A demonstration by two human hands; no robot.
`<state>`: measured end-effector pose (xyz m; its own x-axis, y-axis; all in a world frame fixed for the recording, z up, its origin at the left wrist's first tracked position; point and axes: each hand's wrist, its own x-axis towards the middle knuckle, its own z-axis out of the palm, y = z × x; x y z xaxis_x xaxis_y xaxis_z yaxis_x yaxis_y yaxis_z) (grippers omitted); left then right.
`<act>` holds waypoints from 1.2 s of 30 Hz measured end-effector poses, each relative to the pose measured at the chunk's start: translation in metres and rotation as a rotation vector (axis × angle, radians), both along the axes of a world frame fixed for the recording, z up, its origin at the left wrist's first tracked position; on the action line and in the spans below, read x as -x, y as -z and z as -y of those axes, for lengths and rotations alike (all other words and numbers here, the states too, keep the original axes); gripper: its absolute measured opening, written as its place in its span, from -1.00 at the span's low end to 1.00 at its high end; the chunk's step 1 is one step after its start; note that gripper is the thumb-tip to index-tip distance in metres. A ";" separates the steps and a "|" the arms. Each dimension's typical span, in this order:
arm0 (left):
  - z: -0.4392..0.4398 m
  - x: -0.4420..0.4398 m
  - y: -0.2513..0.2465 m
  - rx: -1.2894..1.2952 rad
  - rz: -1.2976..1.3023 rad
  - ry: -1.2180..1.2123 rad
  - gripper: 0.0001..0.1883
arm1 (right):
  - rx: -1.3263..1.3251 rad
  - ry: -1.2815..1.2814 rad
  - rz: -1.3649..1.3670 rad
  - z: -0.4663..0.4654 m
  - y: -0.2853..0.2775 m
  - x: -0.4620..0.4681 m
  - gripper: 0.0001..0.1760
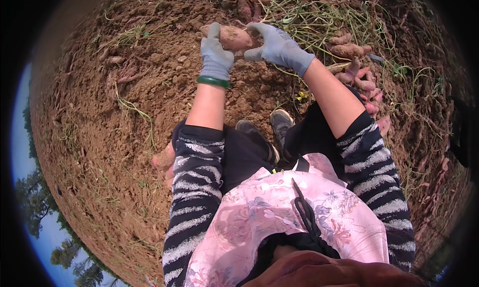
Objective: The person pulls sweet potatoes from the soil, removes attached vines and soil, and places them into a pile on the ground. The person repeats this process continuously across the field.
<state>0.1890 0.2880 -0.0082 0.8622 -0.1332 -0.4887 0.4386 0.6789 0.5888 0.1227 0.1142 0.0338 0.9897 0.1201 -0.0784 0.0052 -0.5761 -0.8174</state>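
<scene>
A large sweet potato with soil on its skin [235, 38] lies between my two gloved hands. My left hand [216, 52], in a grey work glove with a green bangle at the wrist, grips its left part, the thumb over the top. My right hand [273, 44], also in a grey glove, is at the other end with thumb and fingers spread around the tip; whether it presses on the skin I cannot tell. Just beyond, more reddish sweet potatoes [245, 8] lie on the soil beside cut green vines [329, 19].
Several sweet potatoes [365, 84] are heaped by my right forearm, with a bluish flat object [375, 57] near them. Others [164, 159] lie beside my left knee. My shoes [282, 123] stand on loose, cloddy brown soil [176, 77].
</scene>
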 end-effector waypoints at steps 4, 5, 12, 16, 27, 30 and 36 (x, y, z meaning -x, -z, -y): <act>0.009 0.008 -0.008 0.040 0.139 0.232 -0.65 | -0.159 0.076 -0.091 0.007 0.008 0.001 -0.15; 0.011 0.011 -0.014 0.054 0.212 0.316 -0.64 | -0.248 0.097 -0.107 0.011 0.014 0.000 -0.18; 0.003 0.013 -0.037 0.082 0.445 0.511 -0.63 | -0.626 0.083 -0.230 0.010 -0.024 0.008 -0.47; 0.002 0.008 -0.030 0.136 0.448 0.522 -0.61 | -0.643 0.127 -0.218 0.003 -0.028 0.013 -0.43; 0.000 0.008 -0.021 0.020 0.546 0.607 -0.64 | -0.842 0.040 -0.264 0.011 -0.007 0.002 -0.59; 0.012 0.020 -0.033 -0.069 0.574 0.485 -0.64 | -1.244 0.152 -0.519 0.025 -0.006 -0.001 -0.52; 0.005 0.007 -0.022 0.028 0.472 0.485 -0.57 | -1.467 0.001 -0.585 0.034 -0.007 -0.001 -0.34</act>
<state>0.1822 0.2828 0.0139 0.8217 -0.5663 -0.0646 0.3975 0.4881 0.7770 0.1238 0.0803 0.0411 0.8654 0.4314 -0.2550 -0.4983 0.6865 -0.5295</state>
